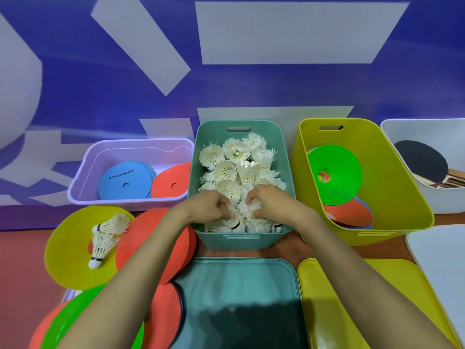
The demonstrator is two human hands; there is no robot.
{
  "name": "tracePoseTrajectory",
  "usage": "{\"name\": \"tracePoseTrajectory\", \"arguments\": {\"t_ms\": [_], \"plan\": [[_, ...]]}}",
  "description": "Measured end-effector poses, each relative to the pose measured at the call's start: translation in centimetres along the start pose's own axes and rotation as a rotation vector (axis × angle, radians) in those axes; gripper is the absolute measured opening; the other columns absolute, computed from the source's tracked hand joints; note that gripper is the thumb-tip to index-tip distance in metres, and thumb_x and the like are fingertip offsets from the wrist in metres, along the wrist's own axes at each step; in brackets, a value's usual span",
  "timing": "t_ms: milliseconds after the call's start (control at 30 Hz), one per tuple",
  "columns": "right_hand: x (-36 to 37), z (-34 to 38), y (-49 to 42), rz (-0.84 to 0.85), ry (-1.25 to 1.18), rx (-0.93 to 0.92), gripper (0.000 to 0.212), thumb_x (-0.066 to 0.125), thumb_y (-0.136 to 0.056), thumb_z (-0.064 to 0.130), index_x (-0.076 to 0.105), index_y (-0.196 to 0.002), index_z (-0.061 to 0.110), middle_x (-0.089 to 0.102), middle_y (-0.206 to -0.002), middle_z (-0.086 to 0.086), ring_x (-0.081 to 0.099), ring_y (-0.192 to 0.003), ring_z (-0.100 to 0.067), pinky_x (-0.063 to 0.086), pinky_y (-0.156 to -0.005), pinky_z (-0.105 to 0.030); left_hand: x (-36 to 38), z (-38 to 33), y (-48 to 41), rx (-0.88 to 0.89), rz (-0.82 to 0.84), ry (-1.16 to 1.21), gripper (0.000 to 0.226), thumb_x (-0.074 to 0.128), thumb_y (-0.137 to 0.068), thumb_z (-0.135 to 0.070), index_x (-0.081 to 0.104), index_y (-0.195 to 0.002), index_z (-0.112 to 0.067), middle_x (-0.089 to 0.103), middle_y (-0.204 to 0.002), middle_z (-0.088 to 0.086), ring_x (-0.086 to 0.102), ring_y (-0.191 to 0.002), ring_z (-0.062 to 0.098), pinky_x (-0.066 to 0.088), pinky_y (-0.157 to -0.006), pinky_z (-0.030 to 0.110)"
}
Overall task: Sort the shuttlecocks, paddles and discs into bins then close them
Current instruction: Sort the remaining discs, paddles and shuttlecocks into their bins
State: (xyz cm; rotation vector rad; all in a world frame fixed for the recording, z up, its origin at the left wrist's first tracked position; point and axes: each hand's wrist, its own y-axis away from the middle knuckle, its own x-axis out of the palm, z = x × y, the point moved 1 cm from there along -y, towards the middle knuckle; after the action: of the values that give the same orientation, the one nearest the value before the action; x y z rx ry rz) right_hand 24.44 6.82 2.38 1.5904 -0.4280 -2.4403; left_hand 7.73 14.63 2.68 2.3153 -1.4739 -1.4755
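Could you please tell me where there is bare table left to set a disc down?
Bare table shows at the far left, beside the yellow disc, and in a thin strip between teal bin and teal lid. Stacked discs crowd the front left; the yellow lid fills the front right.

Reddish table (17,268) — teal bin (241,241), yellow bin (392,187), lilac bin (125,204), white bin (442,200), lids (239,278), loose discs (68,260).
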Motion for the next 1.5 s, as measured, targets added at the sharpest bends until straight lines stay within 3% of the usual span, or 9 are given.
{"name": "tracePoseTrajectory", "arguments": {"t_ms": [133, 367, 500, 600, 733, 900, 1067, 1333, 1500], "plan": [[-0.8, -0.6, 0.6, -0.033, -0.107, -0.002, 0.029, 0.069, -0.082, 0.033, 0.062, -0.11, 0.024, 0.053, -0.121, -0.001, 0.051, -0.109, -0.018, 0.042, -0.095, -0.034, -0.1, -0.2, 0.7, -0.061, -0.015, 0.014, 0.044, 0.069, -0.084, -0.026, 0.039, -0.053, -0.016, 0.041, -0.05, -0.003, 0.039, -0.048, 0.009, 0.031, -0.049, 0.022], [-0.2, 0.3, 0.5, -0.124, -0.09, 0.024, 0.008, 0.061, -0.088, 0.014, 0.067, -0.092, 0.012, 0.055, -0.097, -0.001, 0.055, -0.088, -0.018, 0.039, -0.073, -0.025, 1.6, -0.7, 0.8, -0.199, -0.033, -0.115, 0.048, 0.077, -0.073, -0.015, 0.034, -0.052, -0.013, 0.036, -0.054, 0.002, 0.035, -0.056, 0.017, 0.031, -0.05, 0.03], [-0.1, 0.8, 0.4, -0.125, -0.078, 0.024, 0.013, 0.061, -0.088, 0.019, 0.064, -0.1, 0.018, 0.056, -0.099, -0.002, 0.058, -0.094, -0.022, 0.046, -0.082, -0.032, 1.5, -1.2, 1.5, -0.249, -0.127, -0.14, 0.033, 0.08, -0.07, -0.021, 0.055, -0.066, 0.001, 0.061, -0.082, 0.024, 0.059, -0.084, 0.036, 0.046, -0.07, 0.041], [-0.3, 0.8, 0.8, -0.131, -0.08, 0.011, 0.019, 0.065, -0.085, 0.022, 0.063, -0.104, 0.02, 0.055, -0.115, -0.003, 0.053, -0.106, -0.021, 0.043, -0.091, -0.033, 1.3, -0.5, 2.2, -0.23, -0.201, -0.051, 0.039, 0.084, -0.066, -0.031, 0.06, -0.083, -0.005, 0.059, -0.086, 0.012, 0.055, -0.082, 0.026, 0.042, -0.066, 0.033], [-0.7, 1.5, 1.4, -0.221, -0.096, -0.033, 0.028, 0.067, -0.084, 0.024, 0.059, -0.111, 0.021, 0.052, -0.125, -0.003, 0.047, -0.118, -0.02, 0.038, -0.1, -0.035, 1.2, 0.3, 3.5, -0.107, -0.412, 0.116, 0.068, 0.084, -0.066, -0.026, 0.052, -0.123, -0.012, 0.058, -0.119, 0.005, 0.055, -0.103, 0.021, 0.041, -0.079, 0.026], [-0.8, 5.4, 2.1, -0.385, -0.124, -0.176, 0.039, 0.06, -0.089, 0.025, 0.05, -0.127, 0.02, 0.047, -0.132, 0.001, 0.042, -0.124, -0.018, 0.036, -0.104, -0.034, 1.1, 2.0, 6.1, 0.079, -0.76, 0.275, 0.054, 0.075, -0.076, -0.016, 0.053, -0.125, -0.012, 0.054, -0.124, 0.003, 0.049, -0.116, 0.02, 0.041, -0.097, 0.031], [-0.2, 12.1, 1.1, -0.477, -0.154, -0.341, 0.042, 0.058, -0.09, 0.019, 0.048, -0.131, 0.017, 0.047, -0.133, -0.001, 0.041, -0.124, -0.017, 0.035, -0.103, -0.029, 0.0, 7.5, 9.5, 0.068, -1.002, 0.251, 0.045, 0.071, -0.079, -0.012, 0.054, -0.121, -0.008, 0.053, -0.123, 0.006, 0.048, -0.116, 0.02, 0.04, -0.097, 0.033], [5.1, 20.9, -5.0, -0.316, -0.106, -0.452, 0.045, 0.058, -0.088, 0.015, 0.048, -0.132, 0.01, 0.048, -0.131, -0.007, 0.043, -0.123, -0.024, 0.033, -0.106, -0.033, -1.4, 19.1, 14.3, -0.305, -0.987, 0.244, 0.047, 0.071, -0.079, -0.011, 0.055, -0.122, -0.006, 0.054, -0.125, 0.015, 0.047, -0.119, 0.03, 0.033, -0.096, 0.032], [9.4, 23.6, -9.3, -0.109, -0.065, -0.368, 0.047, 0.056, -0.089, 0.018, 0.043, -0.134, 0.011, 0.047, -0.131, -0.011, 0.042, -0.123, -0.026, 0.034, -0.101, -0.033, -0.5, 23.7, 14.1, -0.415, -0.785, 0.279, 0.065, 0.075, -0.075, -0.014, 0.046, -0.133, -0.008, 0.046, -0.136, 0.012, 0.042, -0.126, 0.026, 0.033, -0.095, 0.029]]}}
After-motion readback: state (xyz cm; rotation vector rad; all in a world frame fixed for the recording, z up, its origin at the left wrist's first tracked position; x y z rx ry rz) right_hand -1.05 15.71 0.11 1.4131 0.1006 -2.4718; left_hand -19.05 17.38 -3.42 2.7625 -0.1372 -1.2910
